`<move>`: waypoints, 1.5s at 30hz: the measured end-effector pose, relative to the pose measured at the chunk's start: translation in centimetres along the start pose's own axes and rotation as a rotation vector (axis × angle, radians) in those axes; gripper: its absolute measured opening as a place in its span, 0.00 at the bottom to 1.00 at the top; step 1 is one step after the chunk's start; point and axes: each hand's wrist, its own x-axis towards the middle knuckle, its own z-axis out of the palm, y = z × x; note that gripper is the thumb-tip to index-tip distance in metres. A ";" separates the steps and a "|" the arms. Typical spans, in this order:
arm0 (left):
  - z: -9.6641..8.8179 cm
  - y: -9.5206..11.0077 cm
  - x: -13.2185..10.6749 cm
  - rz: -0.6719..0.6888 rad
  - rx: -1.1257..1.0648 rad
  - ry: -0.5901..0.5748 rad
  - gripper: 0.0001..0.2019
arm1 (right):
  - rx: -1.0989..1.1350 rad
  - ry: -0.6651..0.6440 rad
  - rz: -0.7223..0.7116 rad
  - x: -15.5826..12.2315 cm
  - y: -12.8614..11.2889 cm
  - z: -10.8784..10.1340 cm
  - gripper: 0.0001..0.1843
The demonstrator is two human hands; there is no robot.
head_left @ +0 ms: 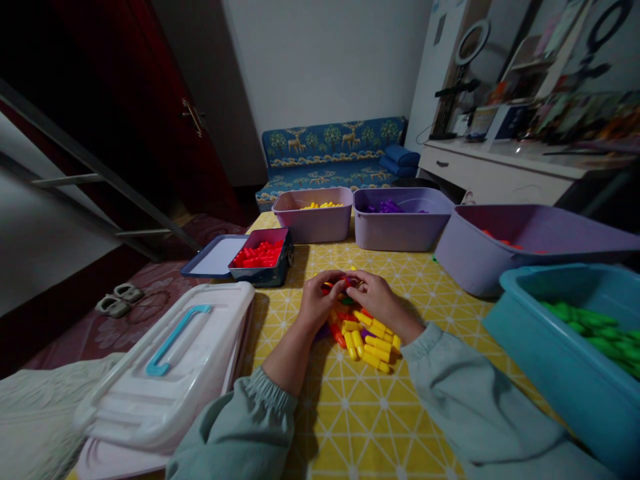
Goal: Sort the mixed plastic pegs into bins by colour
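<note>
My left hand and my right hand meet over the middle of the table. Their fingers are closed together around a small red plastic piece, mostly hidden by the fingertips. Right under and in front of them lies a loose pile of short, tube-like plastic pieces. Most that show are yellow pieces, with some red pieces at the left of the pile. Bits of purple and green also peek out beneath the hands.
Behind the pile stand a pink bin of yellow pieces and a purple bin of purple ones. A metal box holds red pieces. At right are a lilac bin and a teal bin with green pieces. A white lidded box sits left.
</note>
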 end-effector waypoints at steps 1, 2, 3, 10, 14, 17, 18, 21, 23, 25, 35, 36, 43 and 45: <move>0.0 -0.1 0.0 0.003 0.006 0.008 0.08 | -0.014 0.001 -0.009 0.0 0.1 0.0 0.19; 0.0 -0.2 0.0 0.008 0.014 0.019 0.08 | -0.036 -0.002 -0.020 0.1 0.3 0.0 0.19; 0.0 -0.3 0.1 0.013 0.025 0.032 0.08 | -0.068 -0.007 -0.030 0.1 0.4 0.0 0.19; -0.1 -0.9 0.1 0.077 0.083 0.066 0.08 | -0.167 -0.012 -0.070 0.1 0.7 0.0 0.18; -0.2 -0.9 0.2 0.135 0.133 0.148 0.08 | -0.180 -0.016 -0.073 0.1 0.8 0.1 0.17; -0.3 -1.2 0.3 0.148 0.195 0.199 0.09 | -0.178 -0.012 -0.067 0.1 0.8 0.1 0.17; -0.4 -1.3 0.3 0.134 0.223 0.194 0.09 | -0.175 -0.010 -0.066 0.1 0.8 0.1 0.17; -0.4 -1.5 0.2 0.063 0.332 0.114 0.14 | -0.168 -0.008 -0.061 0.1 0.7 0.1 0.17; -0.3 -1.4 0.1 0.023 0.411 0.041 0.18 | -0.169 -0.010 -0.049 0.0 0.5 0.1 0.17; -0.3 -1.2 0.1 0.004 0.469 -0.012 0.21 | -0.175 -0.007 -0.036 0.0 0.4 0.1 0.17; -0.3 -1.0 0.0 0.017 0.473 -0.023 0.18 | -0.180 -0.003 -0.013 0.0 0.4 0.0 0.16; -0.3 -1.1 0.0 0.024 0.472 -0.018 0.18 | -0.179 0.005 -0.012 0.0 0.4 0.0 0.17; -0.3 -1.5 0.1 0.060 0.408 0.027 0.19 | -0.122 0.044 0.001 0.0 1.1 0.2 0.18; -0.3 -1.6 0.2 0.053 0.373 0.044 0.18 | -0.090 0.049 0.003 0.1 1.3 0.2 0.18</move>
